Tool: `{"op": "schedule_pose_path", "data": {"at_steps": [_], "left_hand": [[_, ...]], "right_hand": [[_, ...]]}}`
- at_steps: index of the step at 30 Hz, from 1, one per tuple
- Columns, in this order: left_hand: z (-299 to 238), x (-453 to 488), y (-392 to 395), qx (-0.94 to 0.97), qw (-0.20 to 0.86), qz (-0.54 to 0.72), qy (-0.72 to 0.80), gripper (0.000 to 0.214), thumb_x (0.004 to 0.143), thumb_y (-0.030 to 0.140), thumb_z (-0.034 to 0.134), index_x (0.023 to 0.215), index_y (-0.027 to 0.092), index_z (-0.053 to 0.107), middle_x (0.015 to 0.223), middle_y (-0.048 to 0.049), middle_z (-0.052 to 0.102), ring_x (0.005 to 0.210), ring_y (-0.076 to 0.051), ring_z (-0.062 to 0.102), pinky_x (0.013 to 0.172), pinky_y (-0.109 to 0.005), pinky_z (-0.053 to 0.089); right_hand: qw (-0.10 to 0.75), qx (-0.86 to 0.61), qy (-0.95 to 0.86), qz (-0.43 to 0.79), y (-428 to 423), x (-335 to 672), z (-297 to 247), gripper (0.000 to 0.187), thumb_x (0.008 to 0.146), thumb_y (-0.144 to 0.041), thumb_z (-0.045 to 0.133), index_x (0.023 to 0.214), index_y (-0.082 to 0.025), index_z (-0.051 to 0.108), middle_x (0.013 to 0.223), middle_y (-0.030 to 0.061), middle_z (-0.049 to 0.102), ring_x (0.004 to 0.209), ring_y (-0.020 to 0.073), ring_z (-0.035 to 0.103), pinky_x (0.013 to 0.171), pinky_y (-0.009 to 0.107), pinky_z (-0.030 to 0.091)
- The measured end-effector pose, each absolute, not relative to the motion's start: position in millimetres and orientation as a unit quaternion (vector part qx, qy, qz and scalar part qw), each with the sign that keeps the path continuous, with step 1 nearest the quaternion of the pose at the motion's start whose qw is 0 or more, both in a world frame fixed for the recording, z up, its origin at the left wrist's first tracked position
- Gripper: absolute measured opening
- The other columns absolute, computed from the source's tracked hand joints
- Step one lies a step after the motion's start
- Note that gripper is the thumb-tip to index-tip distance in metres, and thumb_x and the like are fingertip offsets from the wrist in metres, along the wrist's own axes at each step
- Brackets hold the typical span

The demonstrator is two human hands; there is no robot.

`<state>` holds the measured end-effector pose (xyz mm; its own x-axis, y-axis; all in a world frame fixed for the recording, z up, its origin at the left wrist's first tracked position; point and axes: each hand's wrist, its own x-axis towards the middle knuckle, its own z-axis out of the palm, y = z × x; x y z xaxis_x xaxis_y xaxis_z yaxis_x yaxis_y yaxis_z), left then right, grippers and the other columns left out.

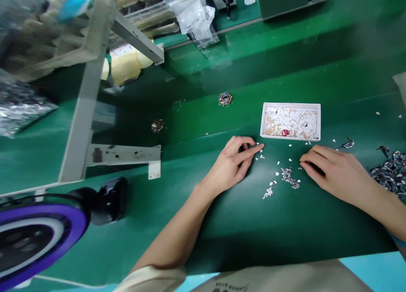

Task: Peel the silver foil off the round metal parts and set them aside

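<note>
My left hand (233, 161) rests on the green table with its fingers apart and the index finger stretched out. A few tiny white scraps (261, 157) lie by its fingertips. Over to the right, my right hand (331, 169) has thumb and index finger drawn together at the tabletop; whatever is between them is too small to make out. Between the hands lie two loose clusters of small silvery metal pieces (288, 175), with single white bits scattered around. Just beyond them stands a white tray (290, 138) of white and beige scraps, with a small red item (286, 133) among them.
A heap of dark shiny parts (391, 173) lies at the right, with a small part (349, 143) nearer my right hand. Two round metallic parts (225, 98) sit farther back and left. A metal shelf frame (87, 114) and a purple fan (72, 224) occupy the left side.
</note>
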<state>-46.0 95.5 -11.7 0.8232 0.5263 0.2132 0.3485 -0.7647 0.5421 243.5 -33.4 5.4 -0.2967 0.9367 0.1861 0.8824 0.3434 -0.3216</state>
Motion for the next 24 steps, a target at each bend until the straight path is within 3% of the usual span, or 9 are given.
{"op": "schedule_pose_path", "data": {"at_steps": [5, 9, 17, 24], "left_hand": [[-13.6, -55.6, 80.5, 0.923, 0.199, 0.193, 0.268, 0.046, 0.104, 0.014, 0.055, 0.148, 0.025, 0.056, 0.137, -0.0160, 0.060, 0.123, -0.031, 0.059, 0.096, -0.047, 0.054], [-12.1, -53.4, 80.2, 0.920, 0.152, 0.170, 0.319, 0.048, 0.106, 0.029, 0.058, 0.152, 0.024, 0.051, 0.150, -0.0178, 0.054, 0.134, -0.037, 0.053, 0.101, -0.053, 0.049], [-8.9, -50.8, 81.2, 0.941, 0.165, 0.129, 0.268, 0.040, 0.106, 0.039, 0.058, 0.141, 0.020, 0.062, 0.150, -0.0172, 0.056, 0.138, -0.038, 0.052, 0.105, -0.055, 0.046], [-7.6, -52.4, 89.0, 0.952, 0.150, 0.116, 0.239, 0.046, 0.106, 0.041, 0.059, 0.147, 0.022, 0.058, 0.150, -0.0176, 0.056, 0.137, -0.039, 0.053, 0.104, -0.056, 0.049]], "right_hand": [[0.171, -0.553, -0.813, 0.062, -33.1, 242.5, 5.0, 0.021, 0.109, -0.024, 0.049, 0.103, -0.018, 0.069, 0.101, 0.0045, 0.071, 0.083, 0.0188, 0.069, 0.065, 0.035, 0.047], [0.172, -0.556, -0.811, 0.057, -32.4, 242.3, 4.5, 0.022, 0.109, -0.025, 0.049, 0.102, -0.017, 0.069, 0.101, 0.0048, 0.071, 0.083, 0.0190, 0.068, 0.066, 0.035, 0.047], [0.157, -0.564, -0.808, 0.069, -32.6, 241.7, 5.3, 0.025, 0.111, -0.026, 0.047, 0.103, -0.018, 0.069, 0.097, 0.0033, 0.068, 0.082, 0.0180, 0.066, 0.066, 0.033, 0.043], [0.149, -0.566, -0.808, 0.075, -33.0, 242.3, 6.9, 0.024, 0.111, -0.026, 0.047, 0.106, -0.017, 0.069, 0.100, 0.0040, 0.068, 0.085, 0.0184, 0.066, 0.069, 0.033, 0.044]]}}
